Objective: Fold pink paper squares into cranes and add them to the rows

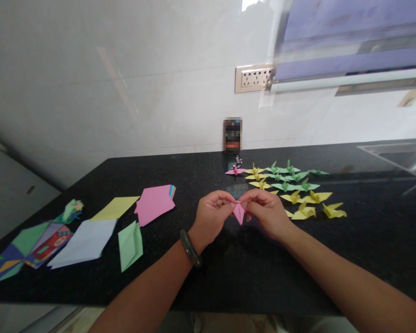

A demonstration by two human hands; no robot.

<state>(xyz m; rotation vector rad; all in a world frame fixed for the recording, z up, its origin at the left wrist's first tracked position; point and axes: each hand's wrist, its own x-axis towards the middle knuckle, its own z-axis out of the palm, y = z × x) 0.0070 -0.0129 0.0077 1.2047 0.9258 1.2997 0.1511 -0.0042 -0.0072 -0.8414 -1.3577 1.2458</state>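
Between my two hands is a small piece of folded pink origami paper, its pointed end hanging down toward me. My left hand, with a dark bangle at the wrist, pinches its upper left part. On the other side my right hand pinches the upper right part. Both hands are just above the black countertop. Beyond and right of them stand rows of folded cranes: a pink crane, several yellow cranes and several green cranes. My fingers hide the top of the pink piece.
To the left lie pink paper sheets, a yellow sheet, white sheets, a folded green paper and a colourful printed packet. A phone-like blurred object leans on the wall. A sink edge is at far right.
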